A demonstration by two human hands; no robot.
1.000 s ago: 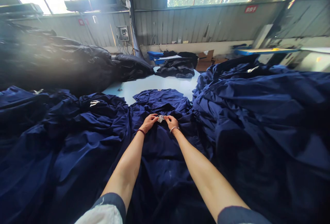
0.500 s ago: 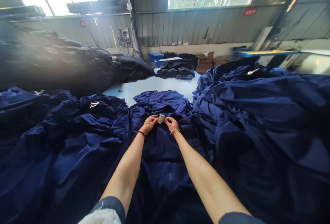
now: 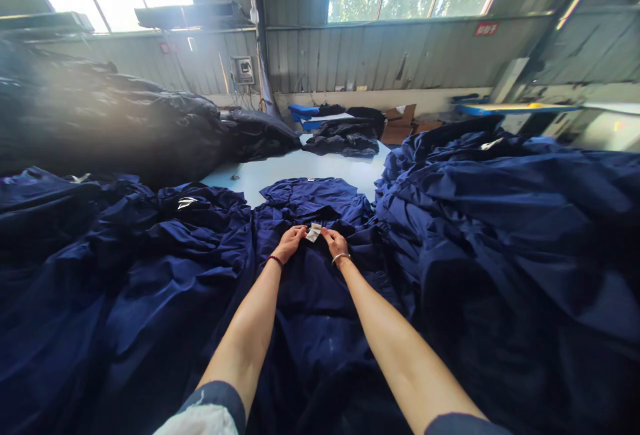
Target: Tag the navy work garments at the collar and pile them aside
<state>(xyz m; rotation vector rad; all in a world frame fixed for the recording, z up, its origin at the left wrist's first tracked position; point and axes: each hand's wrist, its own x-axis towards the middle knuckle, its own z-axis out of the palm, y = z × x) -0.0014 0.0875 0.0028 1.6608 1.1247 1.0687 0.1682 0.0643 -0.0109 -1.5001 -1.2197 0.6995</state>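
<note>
A small white label [image 3: 313,232] lies between my two hands, over a navy blue garment [image 3: 320,301] spread out in front of me. My left hand [image 3: 291,243], with a dark bracelet at the wrist, pinches the label's left side or the cloth beside it. On the other side, my right hand [image 3: 336,244], with a pale bangle, has its fingers closed at the label's right edge. The fingertips are too small to show exactly what each one grips. Farther up the same garment pile, another small white tag [image 3: 311,179] shows at the far edge.
Navy garments are heaped at the left [image 3: 125,268] and higher at the right [image 3: 490,221]. A large black pile [image 3: 125,115] rises at the back left. Behind the garment shows the pale tabletop [image 3: 280,169], with black clothing [image 3: 343,138] on it. Cardboard boxes [image 3: 399,125] stand beyond.
The label has turned and now shows more of its white surface, with a fold across it. My right hand has shifted slightly to the right; the left has barely moved.
</note>
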